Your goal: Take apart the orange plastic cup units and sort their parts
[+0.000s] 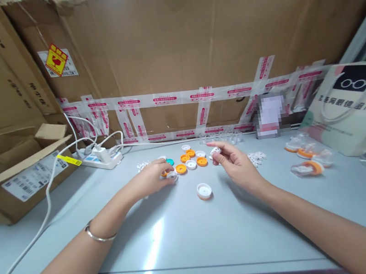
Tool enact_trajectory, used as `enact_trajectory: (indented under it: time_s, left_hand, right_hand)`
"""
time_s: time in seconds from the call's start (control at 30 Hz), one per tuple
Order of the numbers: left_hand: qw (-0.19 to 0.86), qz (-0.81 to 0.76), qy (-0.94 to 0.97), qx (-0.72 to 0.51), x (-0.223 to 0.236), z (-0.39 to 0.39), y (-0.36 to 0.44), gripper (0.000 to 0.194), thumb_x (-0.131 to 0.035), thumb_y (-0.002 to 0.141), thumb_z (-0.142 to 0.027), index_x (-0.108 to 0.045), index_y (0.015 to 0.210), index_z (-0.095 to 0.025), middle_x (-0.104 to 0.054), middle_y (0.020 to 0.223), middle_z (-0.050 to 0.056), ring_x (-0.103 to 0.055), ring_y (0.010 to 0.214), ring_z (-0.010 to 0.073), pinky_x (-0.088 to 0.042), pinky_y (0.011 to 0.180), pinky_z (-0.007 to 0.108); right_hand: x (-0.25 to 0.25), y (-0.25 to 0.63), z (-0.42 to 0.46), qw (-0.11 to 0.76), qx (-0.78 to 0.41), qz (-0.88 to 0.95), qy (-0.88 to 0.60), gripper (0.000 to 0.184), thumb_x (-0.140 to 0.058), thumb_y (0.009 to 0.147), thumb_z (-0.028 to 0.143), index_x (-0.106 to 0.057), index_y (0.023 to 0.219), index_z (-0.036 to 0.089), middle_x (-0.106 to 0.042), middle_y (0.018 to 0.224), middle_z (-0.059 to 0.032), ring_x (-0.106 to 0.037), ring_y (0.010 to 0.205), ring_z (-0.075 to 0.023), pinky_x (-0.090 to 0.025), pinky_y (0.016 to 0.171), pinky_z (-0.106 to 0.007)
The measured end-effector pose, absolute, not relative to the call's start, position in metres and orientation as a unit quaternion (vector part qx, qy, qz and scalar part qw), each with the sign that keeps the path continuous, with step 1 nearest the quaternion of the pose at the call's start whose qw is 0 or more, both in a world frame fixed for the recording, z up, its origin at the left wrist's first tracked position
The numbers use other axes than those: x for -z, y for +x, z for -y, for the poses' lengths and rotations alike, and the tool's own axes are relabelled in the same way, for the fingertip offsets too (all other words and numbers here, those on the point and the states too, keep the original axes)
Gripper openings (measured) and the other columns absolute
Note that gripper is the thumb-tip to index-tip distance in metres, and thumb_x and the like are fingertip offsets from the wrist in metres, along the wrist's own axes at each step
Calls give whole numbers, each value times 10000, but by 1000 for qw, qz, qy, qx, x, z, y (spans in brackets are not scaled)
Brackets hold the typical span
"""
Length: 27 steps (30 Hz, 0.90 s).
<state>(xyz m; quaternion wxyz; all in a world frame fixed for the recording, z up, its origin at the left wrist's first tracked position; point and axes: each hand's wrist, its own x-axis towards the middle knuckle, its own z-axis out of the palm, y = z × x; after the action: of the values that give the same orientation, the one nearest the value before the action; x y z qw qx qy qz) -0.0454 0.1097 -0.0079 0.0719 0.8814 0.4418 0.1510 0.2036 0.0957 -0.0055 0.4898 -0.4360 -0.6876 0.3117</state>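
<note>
My left hand (152,176) lies on the grey table (185,238), fingers curled over a small white ring-shaped cap (171,176) and an orange piece beside it. My right hand (233,161) is raised a little above the table and pinches a small white part (215,151) between thumb and fingers. Between the hands sits a cluster of orange and white round caps (190,159), with one teal cap (170,161). A single white cap with an orange rim (204,191) lies nearer to me, between my wrists.
A white power strip (101,159) with plugs and a cable trailing off the front left edge. An open cardboard box (18,174) stands at left. Cardboard taped up forms the back wall. Small white rings (256,157), bagged caps (308,168) and a paper bag (351,105) sit at right.
</note>
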Motion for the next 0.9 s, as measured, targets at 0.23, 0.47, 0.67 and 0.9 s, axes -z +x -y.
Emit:
enact_trajectory:
  time_s: [0.23,0.47,0.67,0.9]
  left_hand:
    - [85,-446,874,-173,21,-132,-37,187,-493,826,-274,-629,904,-171,-583,827,32,-559,730,141,-417,669,231]
    - [4,-399,894,-204,23,-133,-35,272,-454,860,-272,-572,1104,-254,-554,1024,47,-532,919,171,-397,810,282]
    - [-60,-420,896,-128,25,-133,-37,238,-468,858,-293,-611,1049,-308,-588,1022,24,-520,952,192,-369,784,308]
    - [-52,-460,875,-141,21,-135,-43,243,-453,862,-342,-650,973,-252,-607,982,45,-543,924,190,-378,751,292]
  right_hand:
    - [10,201,-96,486,-353,688,-408,246,-514,804,319,-529,1029,222,-571,813,-11,-544,724,-132,-465,713,-290]
    - [12,199,-99,492,-368,682,-397,194,-540,789,322,-495,943,213,-580,814,-10,-543,701,-125,-466,685,-283]
    - [13,199,-99,484,-368,687,-397,205,-547,785,338,-502,940,212,-578,776,-4,-539,686,-125,-459,680,-285]
    - [15,202,-99,478,-362,696,-396,238,-545,784,371,-512,954,208,-591,776,-12,-545,692,-133,-452,681,-297]
